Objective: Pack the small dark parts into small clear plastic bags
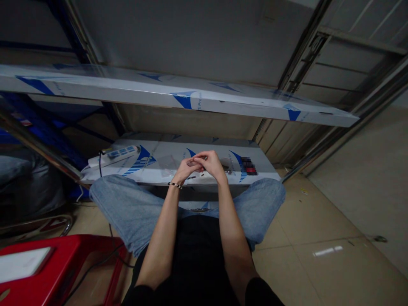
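Note:
Over the front edge of the lower shelf (219, 146), my left hand (186, 168) and my right hand (211, 163) meet at the fingertips. Both are closed, with fingers pinched together. Whatever they grip is small and mostly covered by the fingers; I cannot make out what it is. A beaded bracelet (175, 185) circles my left wrist. On the shelf, left of my hands, lies what looks like a clear plastic bag (167, 165). Tiny dark pieces (191, 177) lie just below my hands, too small to name.
A white power strip (123, 153) with a dark cable rests on the shelf's left end. A blurred-out dark and red item (249, 166) lies at its right. The upper shelf (127, 91) crosses above my hands. A red stool (66, 250) holding a white flat object (24, 264) stands lower left.

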Demonstrator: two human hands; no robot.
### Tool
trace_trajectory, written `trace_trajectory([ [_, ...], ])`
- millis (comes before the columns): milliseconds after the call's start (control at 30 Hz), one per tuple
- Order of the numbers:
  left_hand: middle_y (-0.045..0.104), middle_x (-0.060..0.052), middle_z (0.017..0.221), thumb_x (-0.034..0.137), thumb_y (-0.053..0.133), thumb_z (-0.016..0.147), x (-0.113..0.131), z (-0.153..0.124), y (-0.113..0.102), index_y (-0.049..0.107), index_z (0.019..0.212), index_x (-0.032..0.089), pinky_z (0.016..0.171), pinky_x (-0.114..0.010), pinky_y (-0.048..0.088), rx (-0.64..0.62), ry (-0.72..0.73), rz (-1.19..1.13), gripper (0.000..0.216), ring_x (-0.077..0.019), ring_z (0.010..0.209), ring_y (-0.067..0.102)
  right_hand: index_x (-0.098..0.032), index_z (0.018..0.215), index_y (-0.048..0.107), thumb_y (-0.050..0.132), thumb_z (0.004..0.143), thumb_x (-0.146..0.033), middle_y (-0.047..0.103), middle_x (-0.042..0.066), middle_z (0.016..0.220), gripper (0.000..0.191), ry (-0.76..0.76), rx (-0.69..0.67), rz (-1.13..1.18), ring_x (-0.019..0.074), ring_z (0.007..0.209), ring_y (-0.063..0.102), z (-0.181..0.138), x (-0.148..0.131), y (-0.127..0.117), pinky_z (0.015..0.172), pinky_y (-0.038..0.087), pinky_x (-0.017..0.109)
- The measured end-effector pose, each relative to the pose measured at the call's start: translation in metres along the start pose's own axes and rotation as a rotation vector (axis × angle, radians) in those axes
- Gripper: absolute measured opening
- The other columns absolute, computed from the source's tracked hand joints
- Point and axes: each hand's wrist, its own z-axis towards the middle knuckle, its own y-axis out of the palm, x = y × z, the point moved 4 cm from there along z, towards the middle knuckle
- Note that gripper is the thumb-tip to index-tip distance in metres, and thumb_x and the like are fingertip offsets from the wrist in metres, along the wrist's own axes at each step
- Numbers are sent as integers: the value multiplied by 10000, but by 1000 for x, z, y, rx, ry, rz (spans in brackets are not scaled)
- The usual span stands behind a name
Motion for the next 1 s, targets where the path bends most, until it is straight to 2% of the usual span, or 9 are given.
trace_trajectory([
  [167,724,-40,691,299,884,612,-5,2,-1,702,852,107,691,-310,561,13,7,47,358,-184,637,679,-172,805,772,768,804,-240,706,13,702,68,-8,13,-153,141,641,604,-1,0,3,631,451,241],
  [300,728,-60,717,358,875,648,-4,2,-2,700,828,113,700,-309,562,-14,17,55,351,-182,649,682,-174,815,790,710,879,-284,724,44,806,151,-98,58,-239,144,723,614,2,1,-3,704,452,245],
  [433,736,-82,751,418,862,683,-2,-1,-4,700,886,122,723,-335,573,-31,2,45,394,-198,688,698,-161,897,802,625,942,-326,748,73,858,246,-40,226,-251,161,750,634,6,36,-21,743,469,253],
  [533,740,-89,779,424,850,705,-1,-2,-7,706,936,124,745,-345,578,-33,4,33,405,-204,725,702,-166,903,801,618,932,-297,764,69,843,227,90,194,-274,177,768,667,3,79,-23,764,487,253],
  [633,733,-75,782,427,831,733,0,-2,-9,701,979,135,762,-348,578,-55,33,-10,403,-197,728,696,-181,980,800,649,880,-204,779,63,904,183,288,104,-334,182,823,694,-8,121,-11,800,500,244],
  [767,702,-44,757,463,816,749,-2,-2,-10,679,947,148,736,-329,572,-72,29,-10,396,-179,706,674,-216,1049,797,675,818,-111,781,61,973,280,525,39,-446,181,908,703,-28,160,16,850,497,232],
  [833,696,-47,760,503,800,759,-3,-1,-9,666,928,148,722,-323,570,-69,8,1,416,-181,713,673,-231,1021,802,653,825,-89,779,62,997,284,559,48,-480,181,929,701,-33,168,29,855,494,231],
  [1000,688,-63,758,586,740,795,-3,-2,-6,649,882,137,701,-307,564,-73,-1,-33,466,-175,704,670,-227,977,801,559,866,-48,769,75,1032,320,465,148,-505,175,943,681,-31,166,43,875,474,240],
])
